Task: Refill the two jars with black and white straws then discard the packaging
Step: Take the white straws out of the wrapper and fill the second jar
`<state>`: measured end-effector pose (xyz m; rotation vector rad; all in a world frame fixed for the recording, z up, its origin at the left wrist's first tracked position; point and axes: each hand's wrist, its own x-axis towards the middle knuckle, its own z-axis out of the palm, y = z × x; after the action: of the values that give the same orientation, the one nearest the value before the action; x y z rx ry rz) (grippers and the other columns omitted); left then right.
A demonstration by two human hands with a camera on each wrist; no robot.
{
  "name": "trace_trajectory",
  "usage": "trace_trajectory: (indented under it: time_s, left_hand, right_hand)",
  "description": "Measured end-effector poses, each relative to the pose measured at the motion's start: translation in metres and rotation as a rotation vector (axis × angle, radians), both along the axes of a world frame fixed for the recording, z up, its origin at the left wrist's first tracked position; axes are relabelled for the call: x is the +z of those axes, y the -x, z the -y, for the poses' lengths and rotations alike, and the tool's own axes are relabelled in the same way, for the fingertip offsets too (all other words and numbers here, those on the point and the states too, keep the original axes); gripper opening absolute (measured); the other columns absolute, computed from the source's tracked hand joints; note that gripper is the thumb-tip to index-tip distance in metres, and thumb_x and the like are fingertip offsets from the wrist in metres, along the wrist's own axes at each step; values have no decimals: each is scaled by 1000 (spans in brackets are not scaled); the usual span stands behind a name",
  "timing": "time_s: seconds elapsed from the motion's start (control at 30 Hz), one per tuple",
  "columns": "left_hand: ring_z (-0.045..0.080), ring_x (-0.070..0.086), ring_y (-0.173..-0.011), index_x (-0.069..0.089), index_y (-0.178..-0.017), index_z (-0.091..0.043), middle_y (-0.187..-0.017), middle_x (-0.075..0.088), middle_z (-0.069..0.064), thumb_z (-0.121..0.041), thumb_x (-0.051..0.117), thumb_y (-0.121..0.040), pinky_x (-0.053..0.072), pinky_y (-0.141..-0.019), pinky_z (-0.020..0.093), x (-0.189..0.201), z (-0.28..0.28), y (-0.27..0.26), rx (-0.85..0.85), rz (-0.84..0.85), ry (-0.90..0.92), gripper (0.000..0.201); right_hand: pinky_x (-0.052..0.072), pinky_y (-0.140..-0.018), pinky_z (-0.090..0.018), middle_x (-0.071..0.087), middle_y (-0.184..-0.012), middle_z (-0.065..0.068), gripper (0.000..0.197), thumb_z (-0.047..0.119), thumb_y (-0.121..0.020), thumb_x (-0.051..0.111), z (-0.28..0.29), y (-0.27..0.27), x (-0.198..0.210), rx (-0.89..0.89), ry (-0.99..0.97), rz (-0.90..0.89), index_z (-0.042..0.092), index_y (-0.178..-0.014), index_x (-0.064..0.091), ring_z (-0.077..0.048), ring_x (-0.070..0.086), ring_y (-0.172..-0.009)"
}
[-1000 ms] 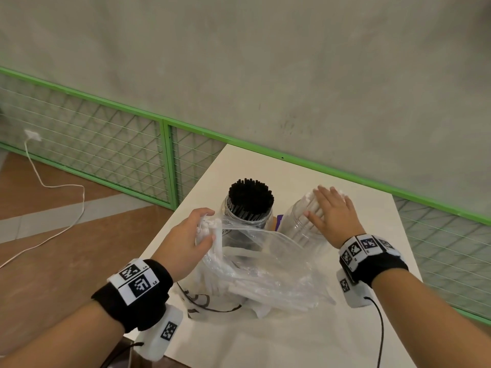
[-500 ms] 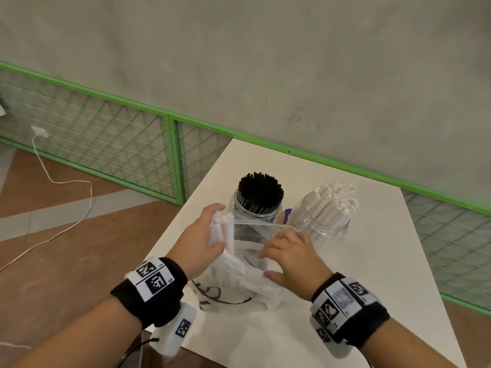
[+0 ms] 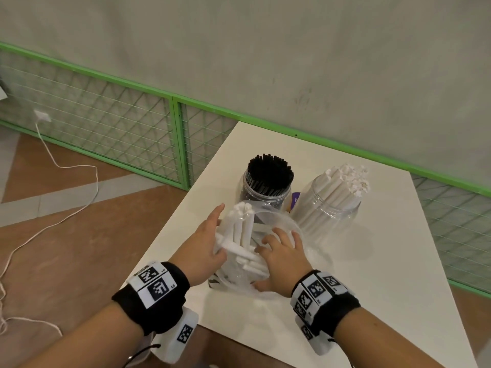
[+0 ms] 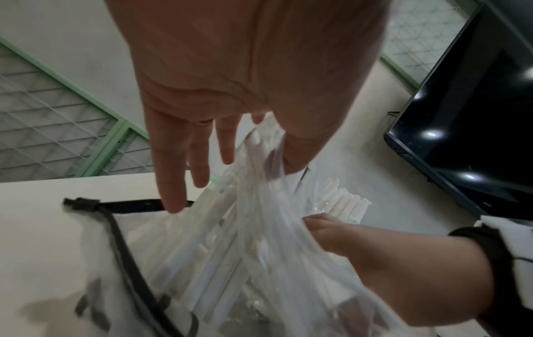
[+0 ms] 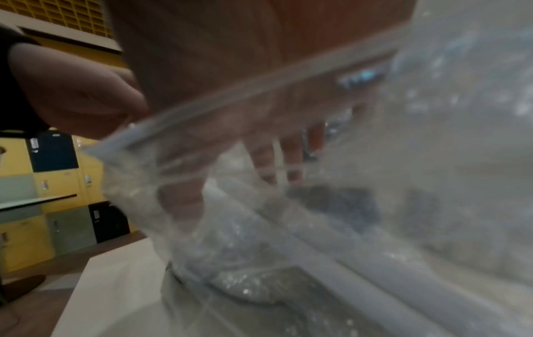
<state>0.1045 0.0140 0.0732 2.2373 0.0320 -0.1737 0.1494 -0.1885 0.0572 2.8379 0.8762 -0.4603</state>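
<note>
Both at the clear bag (image 3: 236, 280): left hand (image 3: 202, 243) straight-fingered, thumb pinching it; right hand (image 3: 284, 258) spread open inside

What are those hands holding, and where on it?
The left hand pinches the clear straw bag near its open top; the right hand reaches inside, grip unclear.

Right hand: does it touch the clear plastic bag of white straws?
Touching. In the right wrist view the rim of the plastic bag lies across the right hand, fingers inside it.
</note>
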Motion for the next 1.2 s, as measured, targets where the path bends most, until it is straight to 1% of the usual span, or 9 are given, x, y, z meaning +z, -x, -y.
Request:
trace_trajectory:
  time_s: [0.13, 0.27, 0.43, 0.57, 0.73, 0.8, 0.93, 1.07, 1.2]
  left_hand:
    - [19, 61, -99, 5, -147, -39, -135, 46, 1, -24, 57, -84, 50, -89, 37, -8, -7, 4, 73, -80, 42, 83]
    - [14, 64, -73, 16, -143, -33, -114, 56, -2, -29, 61, -85, 50, -70, 29, -8, -5, 2, 144, -93, 116, 74]
    - [12, 61, -78, 20, -144, -26, -100, 59, -1, -17, 58, -86, 46, -64, 23, -6, 5, 5, 28, -145, 99, 69]
    - [13, 57, -72, 21, -146, -24, -97, 59, 5, -12, 58, -85, 44, -62, 23, -7, 6, 7, 0, -137, 66, 72]
    - [18, 61, -75, 25, -141, -27, -96, 64, 8, -14, 56, -87, 48, -68, 31, -5, -1, 6, 42, -110, 44, 64]
    - [20, 61, -76, 27, -140, -25, -100, 62, 9, -14, 53, -89, 48, -70, 31, -4, -1, 5, 56, -102, 58, 59]
    - [20, 62, -76, 30, -138, -23, -100, 58, 6, -14, 54, -89, 48, -69, 29, -1, -1, 4, 102, -79, 87, 55]
    - [17, 60, -71, 33, -135, -22, -99, 57, 2, -13, 55, -88, 40, -57, 20, 1, 0, 1, 113, -65, 65, 53]
    - [12, 57, -68, 40, -128, -21, -96, 56, 0, -15, 58, -86, 37, -54, 18, 4, -1, -1, 140, -68, 63, 46]
  right_hand:
    - [13, -109, -46, 48, -126, 8, 66, 67, -74, 34, 0, 0, 3, -32, -136, 2, 34, -126, 56, -23, 30, -128]
    - [9, -112, -47, 47, -127, 9, 54, 58, -79, 56, 7, -5, 2, -32, -118, 20, 36, -128, 53, -21, 28, -129]
    - [0, -111, -61, 41, -129, 2, 62, 61, -71, 62, -8, 1, -6, -53, -45, 23, 32, -126, 56, -27, 24, -130]
    - [6, -108, -63, 54, -115, -4, 43, 54, -66, 70, -19, 1, -22, -103, -135, 76, 23, -96, 73, -35, 39, -122]
    - [23, -107, -41, 59, -101, 7, 30, 44, -76, 64, -5, -12, -10, -134, -278, 21, 25, -100, 67, -19, 43, -107]
    - [36, -93, -35, 59, -79, 9, 9, 34, -78, 67, 3, -17, 2, -141, -447, -10, 29, -82, 61, -16, 49, -87]
    - [36, -59, -13, 49, -60, 13, 39, 15, -83, 69, 19, -21, 26, -233, -788, -95, 37, -62, 43, -1, 47, -56]
    - [36, -55, -13, 46, -59, 11, 39, 16, -86, 66, 25, -21, 32, -279, -841, -94, 35, -62, 43, -4, 44, -54]
    - [36, -54, -13, 45, -59, 11, 40, 17, -86, 66, 26, -20, 29, -296, -849, -79, 35, -61, 41, -4, 42, -54]
